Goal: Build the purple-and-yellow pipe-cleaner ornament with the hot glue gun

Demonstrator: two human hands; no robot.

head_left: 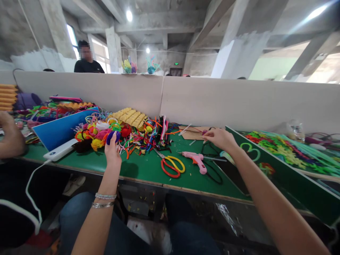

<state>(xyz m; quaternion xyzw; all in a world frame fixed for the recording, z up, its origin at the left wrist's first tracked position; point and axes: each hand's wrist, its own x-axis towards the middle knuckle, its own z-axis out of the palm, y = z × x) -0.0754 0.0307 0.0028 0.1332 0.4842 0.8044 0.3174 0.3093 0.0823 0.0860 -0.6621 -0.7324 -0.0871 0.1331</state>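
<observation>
My left hand (113,150) is raised over the green table (143,168), its fingers closed round a purple pompom (113,136). A pile of bright pipe cleaners and pompoms (127,134) lies just beyond it. My right hand (220,137) reaches to the far middle of the table, pinching a small purple piece (205,132) beside a brown cardboard sheet (193,132). Between my hands lie red and yellow scissors (171,165) and a pink glue gun (196,159) with a black cord.
A white power bank (60,150) with a white cable rests at the table's left, by a blue divider (62,128). A green divider (281,170) fences off a neighbouring station with coloured stems. Another person's arm (9,136) is at the left. A low grey partition runs behind.
</observation>
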